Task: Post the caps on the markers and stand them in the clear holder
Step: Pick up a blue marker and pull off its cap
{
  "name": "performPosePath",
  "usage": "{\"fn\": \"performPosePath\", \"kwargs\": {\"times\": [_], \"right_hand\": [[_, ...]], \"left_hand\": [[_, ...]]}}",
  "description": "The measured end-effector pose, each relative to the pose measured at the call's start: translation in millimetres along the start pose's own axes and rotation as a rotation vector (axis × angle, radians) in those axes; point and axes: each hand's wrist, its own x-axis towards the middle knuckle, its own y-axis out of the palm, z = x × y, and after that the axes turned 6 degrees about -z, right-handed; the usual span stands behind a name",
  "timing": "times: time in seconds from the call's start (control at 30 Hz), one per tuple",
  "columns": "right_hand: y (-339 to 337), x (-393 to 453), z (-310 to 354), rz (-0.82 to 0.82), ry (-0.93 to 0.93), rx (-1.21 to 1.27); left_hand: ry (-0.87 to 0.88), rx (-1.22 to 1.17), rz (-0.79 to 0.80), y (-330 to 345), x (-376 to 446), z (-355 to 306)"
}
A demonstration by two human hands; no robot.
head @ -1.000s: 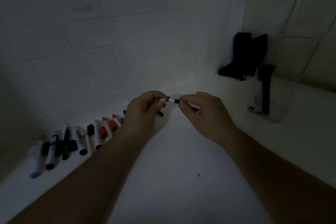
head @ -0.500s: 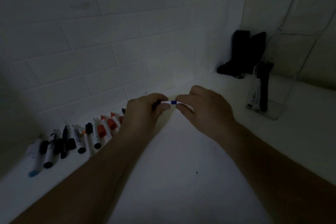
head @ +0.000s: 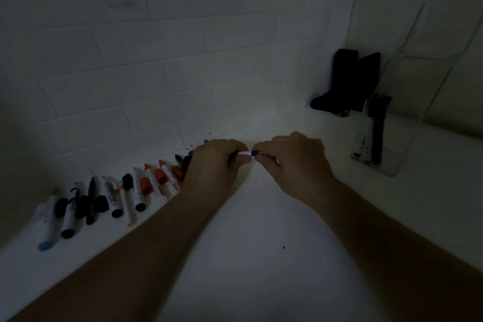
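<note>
Overall, head view: a dim white desk [head: 248,256] set into a corner of white tiled wall, both forearms reaching in from below.

Left hand [head: 214,162]: fingers curled, pinching the white end of a small marker just above the desk.

Right hand [head: 292,162]: fingers curled round the other end of the same marker, thumb and forefinger at the blue part.

Marker [head: 247,153]: held level between the two hands, only a short white and blue stretch showing in the gap (whether the cap is fully seated cannot be told).

Blue tip [head: 190,153]: a bit of blue shows just behind the left hand's knuckles; what it belongs to cannot be told.

Loose markers [head: 115,196]: a row lying on the desk along the foot of the left wall, to the left of the left hand; black-capped ones at the near end, red-tipped ones closer to the hand, one with a light blue end nearest the camera.

Clear holder [head: 392,162]: stands on the desk to the right, well apart from the hands, with a couple of dark markers [head: 377,133] upright inside.

Dark object [head: 345,81]: black, propped in the far corner behind the holder (too dark to identify).
</note>
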Motion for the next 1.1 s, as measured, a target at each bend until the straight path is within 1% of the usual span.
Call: {"fn": "performPosePath", "kwargs": {"times": [0.07,0.1,0.2,0.27,0.33,0.4,0.47,0.53,0.6,0.67,0.73,0.83,1.0,1.1], "right_hand": [[1,-1,-1,0.021,-0.020,-0.080],[0,-1,-2,0.051,-0.018,-0.083],[0,1,-8,0.121,0.038,0.031],[-1,3,-11,0.100,0.097,0.118],[-6,8,-13,0.018,0.179,0.157],[-22,17,-12,-0.105,0.240,0.166],[-46,27,-11,-0.217,0.282,0.208],[-80,35,-14,-0.325,0.318,0.245],[-115,40,-28,-0.443,0.299,0.158],[-143,43,-53,-0.492,0.292,0.001],[-161,41,-80,-0.444,0.329,-0.122],[-165,27,-108,-0.283,0.366,-0.319],[-142,2,-117,-0.042,0.490,-0.501],[-133,-8,-119,0.015,0.474,-0.577]], "left_hand": [[0.004,-0.024,0.020,3,0,-1],[-0.002,-0.042,0.042,4,0,-1],[0.019,-0.052,0.047,5,-1,2],[-0.045,-0.073,0.008,3,-1,0],[-0.056,-0.088,0.017,5,-3,-4],[0.054,-0.075,0.086,7,-8,-9],[0.184,-0.135,0.132,9,-13,-14],[0.275,-0.188,0.163,13,-17,-19],[0.332,-0.219,0.161,17,-20,-23],[0.381,-0.236,0.166,21,-21,-27],[0.434,-0.233,0.178,24,-23,-30],[0.495,-0.239,0.184,26,-25,-33],[0.518,-0.248,0.196,26,-28,-32],[0.503,-0.247,0.193,25,-28,-32]]}}
